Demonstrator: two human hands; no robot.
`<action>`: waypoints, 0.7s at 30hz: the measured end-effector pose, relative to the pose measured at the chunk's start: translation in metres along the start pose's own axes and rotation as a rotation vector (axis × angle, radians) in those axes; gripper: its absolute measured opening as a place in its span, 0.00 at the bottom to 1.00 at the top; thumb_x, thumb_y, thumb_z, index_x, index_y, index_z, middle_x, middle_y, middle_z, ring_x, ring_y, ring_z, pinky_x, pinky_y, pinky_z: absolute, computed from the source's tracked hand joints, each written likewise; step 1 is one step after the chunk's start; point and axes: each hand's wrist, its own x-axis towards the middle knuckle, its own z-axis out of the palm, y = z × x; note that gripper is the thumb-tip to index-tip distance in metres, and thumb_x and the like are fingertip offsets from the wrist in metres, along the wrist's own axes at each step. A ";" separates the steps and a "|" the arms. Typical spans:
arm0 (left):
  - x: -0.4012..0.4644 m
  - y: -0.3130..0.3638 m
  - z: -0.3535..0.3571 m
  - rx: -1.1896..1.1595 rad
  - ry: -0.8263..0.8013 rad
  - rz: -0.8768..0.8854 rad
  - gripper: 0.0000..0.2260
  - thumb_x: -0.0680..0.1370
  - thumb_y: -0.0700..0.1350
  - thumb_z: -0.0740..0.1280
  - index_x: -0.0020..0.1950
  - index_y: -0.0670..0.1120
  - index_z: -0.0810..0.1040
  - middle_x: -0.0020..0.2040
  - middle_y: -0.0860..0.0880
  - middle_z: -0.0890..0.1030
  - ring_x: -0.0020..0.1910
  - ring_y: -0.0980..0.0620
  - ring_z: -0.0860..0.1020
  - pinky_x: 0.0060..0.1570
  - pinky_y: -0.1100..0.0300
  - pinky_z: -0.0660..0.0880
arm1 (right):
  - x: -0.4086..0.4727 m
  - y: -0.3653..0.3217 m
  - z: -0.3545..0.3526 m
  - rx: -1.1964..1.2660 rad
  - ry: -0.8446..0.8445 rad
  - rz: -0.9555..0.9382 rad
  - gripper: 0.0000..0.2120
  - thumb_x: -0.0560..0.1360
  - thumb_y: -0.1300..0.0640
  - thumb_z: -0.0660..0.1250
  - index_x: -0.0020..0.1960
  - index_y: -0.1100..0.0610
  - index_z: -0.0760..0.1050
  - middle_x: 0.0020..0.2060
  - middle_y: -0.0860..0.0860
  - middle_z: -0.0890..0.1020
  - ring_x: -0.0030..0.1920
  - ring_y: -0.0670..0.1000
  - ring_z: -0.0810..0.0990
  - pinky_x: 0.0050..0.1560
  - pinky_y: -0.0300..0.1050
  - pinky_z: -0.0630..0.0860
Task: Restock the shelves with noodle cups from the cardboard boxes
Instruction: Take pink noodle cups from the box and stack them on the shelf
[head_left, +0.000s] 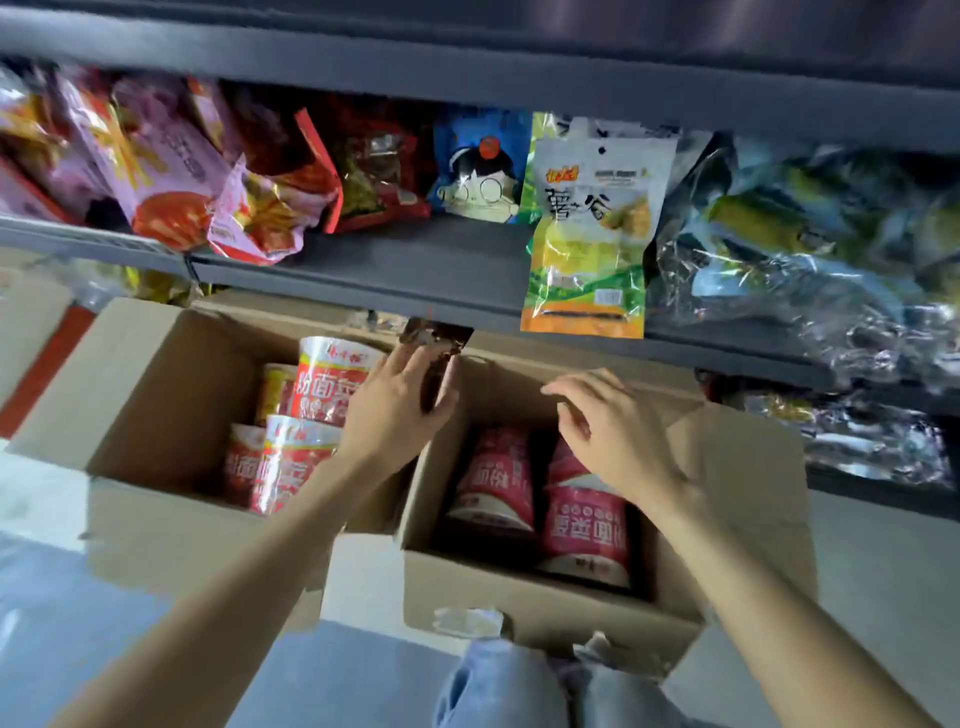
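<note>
Your left hand (400, 400) grips a dark packet (434, 358) above the right box (545, 592); your right hand (613, 426) hovers there, fingers loosely curled, empty.

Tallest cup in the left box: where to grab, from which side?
Grip the tallest cup round its upper sidewall just under the lid rim, coming from above. It stands upright and proud of its neighbours, so the top band is exposed; lower down, the box wall and other cups crowd it.

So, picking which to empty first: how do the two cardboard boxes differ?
The left box holds cups with pale rims facing up; in the right box they lie rim toward the shelves. The left box looks bigger. The left hand hovers at the left box, the right hand over the right. Both stand open.
</note>
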 end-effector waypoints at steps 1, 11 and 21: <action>-0.005 -0.007 0.011 0.051 -0.116 -0.085 0.26 0.74 0.57 0.64 0.70 0.49 0.70 0.65 0.45 0.73 0.61 0.41 0.73 0.55 0.50 0.71 | -0.006 0.005 0.020 0.009 -0.136 0.077 0.15 0.75 0.56 0.65 0.60 0.55 0.77 0.54 0.49 0.80 0.56 0.53 0.77 0.51 0.51 0.77; -0.027 -0.039 0.064 -0.126 -0.198 -0.251 0.26 0.75 0.45 0.70 0.72 0.54 0.68 0.51 0.54 0.74 0.45 0.59 0.74 0.39 0.75 0.65 | -0.028 0.036 0.202 -0.048 -1.141 0.259 0.57 0.63 0.38 0.74 0.78 0.49 0.39 0.77 0.59 0.41 0.75 0.65 0.41 0.74 0.60 0.49; -0.021 -0.044 0.057 -0.203 -0.351 -0.274 0.30 0.74 0.47 0.72 0.73 0.51 0.66 0.64 0.50 0.76 0.51 0.55 0.80 0.47 0.59 0.78 | -0.026 0.017 0.097 0.291 -0.716 0.421 0.43 0.63 0.51 0.76 0.73 0.48 0.59 0.69 0.55 0.58 0.70 0.59 0.59 0.67 0.48 0.64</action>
